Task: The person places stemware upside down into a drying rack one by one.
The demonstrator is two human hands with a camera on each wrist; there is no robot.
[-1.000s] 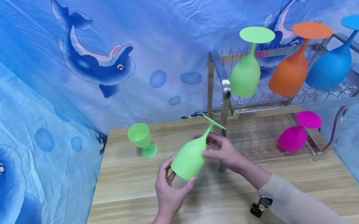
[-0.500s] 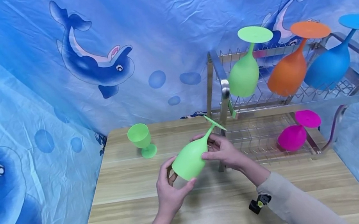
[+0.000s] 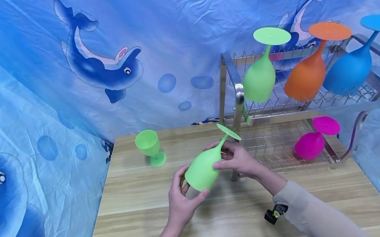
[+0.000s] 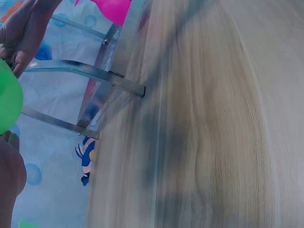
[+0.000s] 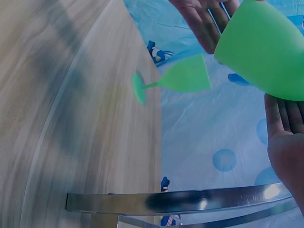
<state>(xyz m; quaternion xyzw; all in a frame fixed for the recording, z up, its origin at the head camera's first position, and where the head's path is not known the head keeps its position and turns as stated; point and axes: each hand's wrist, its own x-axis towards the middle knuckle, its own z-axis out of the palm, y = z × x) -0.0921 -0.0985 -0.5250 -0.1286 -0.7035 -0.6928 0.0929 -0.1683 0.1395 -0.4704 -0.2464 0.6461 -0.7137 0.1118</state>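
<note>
– so, how far along is this?
– well past halfway, i'd judge. the metal rack (image 3: 324, 112) bears a racked green glass (image 3: 260, 81), an orange glass (image 3: 304, 79) and a blue glass (image 3: 349, 68) on its upper tier, and a magenta glass (image 3: 309, 147) on the lower, all foot up.
– what's left?
– two, by my reckoning. the held green glass (image 3: 204, 169) is in the air over the wooden table (image 3: 133, 228), near the rack, tilted with its foot up. the green goblet (image 3: 147, 143) stands upright on the table, apart from both hands.
– and the grip?
– both hands are partly closed around that one glass: the left hand (image 3: 182, 201) about the mouth, thumb and fingers parted, the right hand (image 3: 238, 161) nearer the stem, thumb against the bowl. how firmly they press, i can't tell.
</note>
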